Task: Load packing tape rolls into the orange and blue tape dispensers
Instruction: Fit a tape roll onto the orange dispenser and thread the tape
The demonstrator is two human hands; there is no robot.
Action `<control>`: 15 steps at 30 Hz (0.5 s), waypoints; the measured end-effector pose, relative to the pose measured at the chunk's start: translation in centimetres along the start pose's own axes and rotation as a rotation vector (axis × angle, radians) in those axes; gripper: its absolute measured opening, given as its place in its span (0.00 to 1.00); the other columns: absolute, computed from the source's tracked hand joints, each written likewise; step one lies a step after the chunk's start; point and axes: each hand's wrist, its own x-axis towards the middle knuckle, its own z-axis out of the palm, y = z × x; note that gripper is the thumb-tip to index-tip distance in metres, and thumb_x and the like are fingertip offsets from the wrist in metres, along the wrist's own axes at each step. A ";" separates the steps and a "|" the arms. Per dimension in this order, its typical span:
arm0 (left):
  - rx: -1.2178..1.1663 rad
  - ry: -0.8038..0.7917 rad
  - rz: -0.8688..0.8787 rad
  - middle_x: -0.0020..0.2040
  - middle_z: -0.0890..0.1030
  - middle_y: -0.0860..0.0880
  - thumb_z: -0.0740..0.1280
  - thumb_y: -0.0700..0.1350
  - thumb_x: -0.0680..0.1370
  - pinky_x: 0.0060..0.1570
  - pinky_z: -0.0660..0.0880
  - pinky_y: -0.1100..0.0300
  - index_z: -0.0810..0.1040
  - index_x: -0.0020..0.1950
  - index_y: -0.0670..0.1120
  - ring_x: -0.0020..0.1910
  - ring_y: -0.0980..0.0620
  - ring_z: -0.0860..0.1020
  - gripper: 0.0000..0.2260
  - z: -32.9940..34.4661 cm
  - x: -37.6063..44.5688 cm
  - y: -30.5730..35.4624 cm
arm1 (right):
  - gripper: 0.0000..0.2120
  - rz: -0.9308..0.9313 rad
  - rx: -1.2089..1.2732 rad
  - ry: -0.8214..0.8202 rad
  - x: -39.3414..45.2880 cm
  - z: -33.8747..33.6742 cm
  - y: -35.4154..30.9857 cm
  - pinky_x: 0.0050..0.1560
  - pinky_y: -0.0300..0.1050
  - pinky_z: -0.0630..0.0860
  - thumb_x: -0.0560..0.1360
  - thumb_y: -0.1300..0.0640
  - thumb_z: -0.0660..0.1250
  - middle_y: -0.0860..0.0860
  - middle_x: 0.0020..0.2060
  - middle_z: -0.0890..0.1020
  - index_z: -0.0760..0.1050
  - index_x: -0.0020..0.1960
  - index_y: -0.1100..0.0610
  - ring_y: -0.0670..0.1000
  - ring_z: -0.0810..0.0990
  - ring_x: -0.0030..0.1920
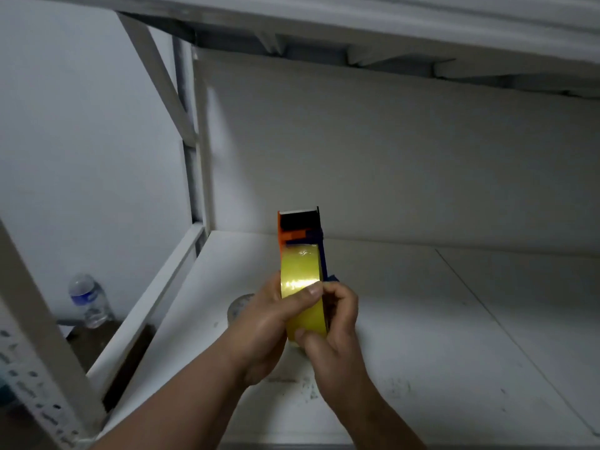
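An orange and blue tape dispenser (297, 230) is held upright above the white shelf, its cutter end pointing away from me. A yellowish clear tape roll (300, 271) sits in it. My left hand (269, 319) wraps the roll from the left, thumb across its face. On the right side, my right hand (336, 323) grips the dispenser, with fingers against the roll's lower edge. Another clear tape roll (238, 306) lies on the shelf behind my left hand, partly hidden.
The white shelf board (422, 319) stretches right and toward me, with dirt marks near its front. Another shelf level hangs overhead. White frame posts (194, 157) stand at left. A plastic water bottle (87, 300) stands on the floor at lower left.
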 end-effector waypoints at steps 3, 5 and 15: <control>0.015 -0.013 -0.026 0.57 0.79 0.31 0.70 0.48 0.74 0.60 0.76 0.40 0.76 0.61 0.41 0.58 0.32 0.80 0.19 -1.9 -0.5 0.5 | 0.26 0.013 -0.009 0.018 -0.1 2.0 0.4 0.46 0.45 0.80 0.63 0.58 0.62 0.55 0.58 0.73 0.64 0.58 0.40 0.46 0.79 0.52; 0.021 -0.029 -0.038 0.56 0.81 0.33 0.70 0.51 0.74 0.56 0.79 0.44 0.76 0.62 0.41 0.57 0.34 0.81 0.21 -3.2 -0.7 0.6 | 0.27 0.009 -0.042 0.034 -0.3 3.2 0.5 0.48 0.48 0.81 0.64 0.61 0.62 0.55 0.58 0.74 0.63 0.58 0.40 0.48 0.79 0.52; -0.050 -0.043 -0.104 0.61 0.79 0.31 0.71 0.47 0.73 0.61 0.75 0.40 0.76 0.65 0.38 0.59 0.34 0.80 0.23 -7.8 -1.9 1.6 | 0.23 0.141 0.008 0.354 1.9 4.7 -0.6 0.63 0.59 0.72 0.66 0.45 0.66 0.52 0.59 0.74 0.70 0.59 0.47 0.53 0.74 0.61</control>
